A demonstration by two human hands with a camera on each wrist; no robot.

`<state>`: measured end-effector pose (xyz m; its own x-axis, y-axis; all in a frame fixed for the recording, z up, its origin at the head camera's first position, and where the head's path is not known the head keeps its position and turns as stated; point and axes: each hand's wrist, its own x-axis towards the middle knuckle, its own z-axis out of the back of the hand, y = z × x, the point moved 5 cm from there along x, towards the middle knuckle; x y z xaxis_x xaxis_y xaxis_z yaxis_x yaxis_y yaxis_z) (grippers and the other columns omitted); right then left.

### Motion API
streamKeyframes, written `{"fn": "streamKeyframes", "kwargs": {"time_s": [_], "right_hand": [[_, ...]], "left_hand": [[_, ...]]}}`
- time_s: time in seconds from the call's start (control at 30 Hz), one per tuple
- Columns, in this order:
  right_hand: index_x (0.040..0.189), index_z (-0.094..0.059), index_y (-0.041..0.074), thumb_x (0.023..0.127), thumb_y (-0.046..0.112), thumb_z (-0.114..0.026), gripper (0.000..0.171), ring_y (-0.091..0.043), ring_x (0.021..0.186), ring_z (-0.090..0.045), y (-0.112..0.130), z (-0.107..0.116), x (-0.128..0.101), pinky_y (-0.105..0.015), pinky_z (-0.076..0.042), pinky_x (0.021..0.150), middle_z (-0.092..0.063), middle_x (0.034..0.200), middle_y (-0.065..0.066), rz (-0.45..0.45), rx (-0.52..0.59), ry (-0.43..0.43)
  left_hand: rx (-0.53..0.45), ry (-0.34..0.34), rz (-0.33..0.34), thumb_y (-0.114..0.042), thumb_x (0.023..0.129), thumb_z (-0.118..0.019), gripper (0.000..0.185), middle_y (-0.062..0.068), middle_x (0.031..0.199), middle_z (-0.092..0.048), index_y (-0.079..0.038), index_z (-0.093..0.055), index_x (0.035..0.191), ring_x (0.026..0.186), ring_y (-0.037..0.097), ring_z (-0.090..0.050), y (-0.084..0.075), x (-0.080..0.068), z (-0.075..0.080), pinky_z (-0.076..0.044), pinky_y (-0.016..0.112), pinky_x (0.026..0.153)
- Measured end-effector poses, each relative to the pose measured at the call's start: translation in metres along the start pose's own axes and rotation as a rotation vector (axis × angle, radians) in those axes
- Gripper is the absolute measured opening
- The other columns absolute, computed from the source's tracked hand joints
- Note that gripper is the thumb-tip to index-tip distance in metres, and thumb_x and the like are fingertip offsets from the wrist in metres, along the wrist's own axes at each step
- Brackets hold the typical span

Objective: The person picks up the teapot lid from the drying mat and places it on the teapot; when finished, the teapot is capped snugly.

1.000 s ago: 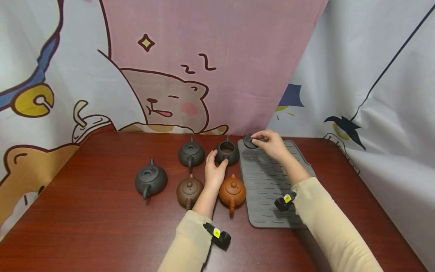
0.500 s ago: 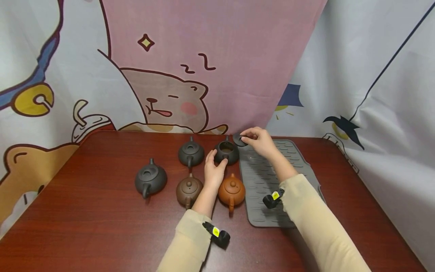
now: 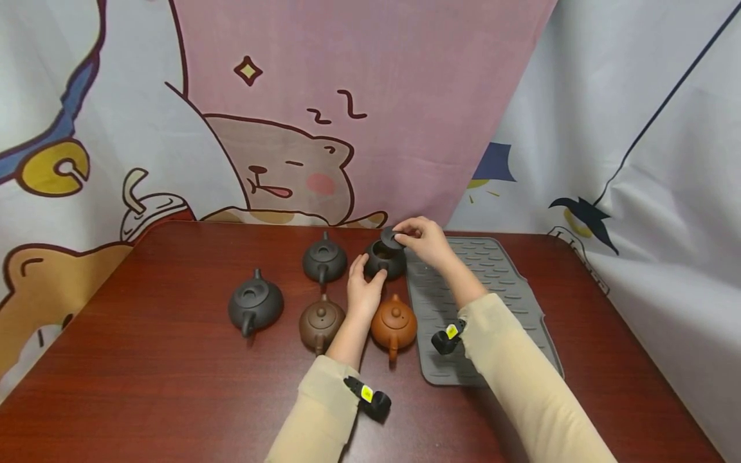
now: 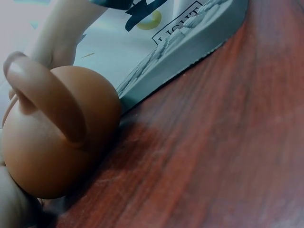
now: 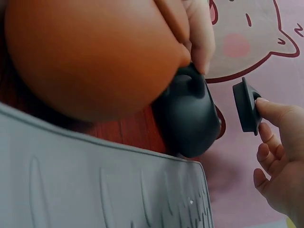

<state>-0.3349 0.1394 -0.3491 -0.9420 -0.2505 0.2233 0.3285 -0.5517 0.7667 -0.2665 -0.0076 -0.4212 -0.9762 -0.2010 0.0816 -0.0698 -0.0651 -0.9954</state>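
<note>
A dark grey teapot [image 3: 392,266] stands uncovered at the back of the table, beside the mat's left edge. My left hand [image 3: 363,294] holds it from the front left, thumb near its handle. My right hand [image 3: 427,243] pinches the knob of a dark round lid [image 3: 389,239] just above the pot's opening. In the right wrist view the lid [image 5: 244,107] is tilted and apart from the dark teapot [image 5: 187,123]. An orange teapot [image 3: 394,323] with its lid on sits in front, right of my left forearm; it largely fills the left wrist view's left side.
A brown lidded teapot [image 3: 321,325] stands left of my left forearm. Two more dark lidded teapots, one at the back [image 3: 325,260] and one farther left [image 3: 255,305], stand on the red-brown table [image 3: 173,379]. A grey ridged mat [image 3: 503,270] lies under my right forearm.
My right hand has carried the lid leftward from above the mat's back corner to over the uncovered teapot. The left hand and the teapots have stayed in place.
</note>
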Motion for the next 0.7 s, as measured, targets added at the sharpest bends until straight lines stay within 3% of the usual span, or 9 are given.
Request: {"fn": "streamKeyframes", "kwargs": {"time_s": [0.7], "right_hand": [[0.104, -0.072, 0.007, 0.09, 0.013, -0.068, 0.015, -0.024, 0.085, -0.052, -0.005, -0.024, 0.005, -0.038, -0.043, 0.072, -0.06, 0.099, -0.009, 0.016, -0.095, 0.008]], "left_hand": [[0.015, 0.016, 0.009, -0.012, 0.093, -0.061, 0.055, 0.018, 0.151, -0.028, 0.001, -0.041, 0.142, 0.137, 0.03, -0.028, 0.0, -0.001, 0.0, -0.026, 0.045, 0.108]]}}
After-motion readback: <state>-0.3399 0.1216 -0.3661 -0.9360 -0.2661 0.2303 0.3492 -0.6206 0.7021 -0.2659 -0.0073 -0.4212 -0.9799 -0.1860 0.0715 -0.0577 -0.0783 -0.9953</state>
